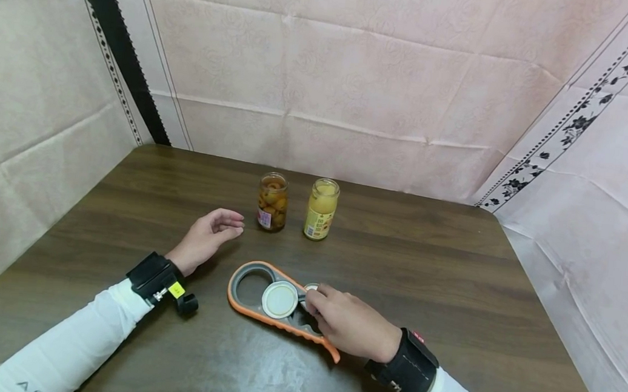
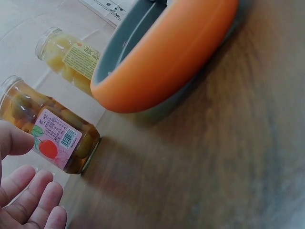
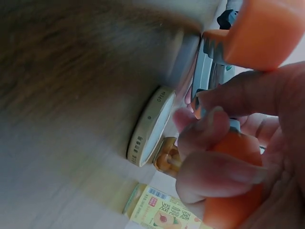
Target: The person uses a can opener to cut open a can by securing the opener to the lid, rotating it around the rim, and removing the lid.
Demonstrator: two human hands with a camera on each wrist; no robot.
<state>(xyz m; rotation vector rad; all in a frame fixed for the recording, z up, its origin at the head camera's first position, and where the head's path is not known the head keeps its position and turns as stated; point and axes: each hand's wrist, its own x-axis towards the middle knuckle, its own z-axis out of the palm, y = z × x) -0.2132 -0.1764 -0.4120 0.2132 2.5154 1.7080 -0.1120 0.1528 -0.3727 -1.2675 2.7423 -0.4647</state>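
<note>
My right hand (image 1: 351, 323) grips the handle end of an orange and grey jar opener (image 1: 283, 326), fingers curled round its orange part (image 3: 233, 191) in the right wrist view. A pale round lid (image 1: 280, 300) overlaps the opener's middle in the head view. A second lid (image 1: 311, 287) shows beside my fingertips, partly hidden by the hand; one lid (image 3: 151, 126) shows its printed rim in the right wrist view. My left hand (image 1: 209, 237) has loosely bent fingers with nothing in them, just left of a lidless jar of brown fruit (image 1: 273, 204) with a pink label (image 2: 57, 138).
A lidless jar of yellow fruit (image 1: 321, 211) stands upright right of the brown one, towards the back of the wooden table (image 1: 423, 276). Patterned cloth (image 1: 354, 83) hangs behind the table and along both sides.
</note>
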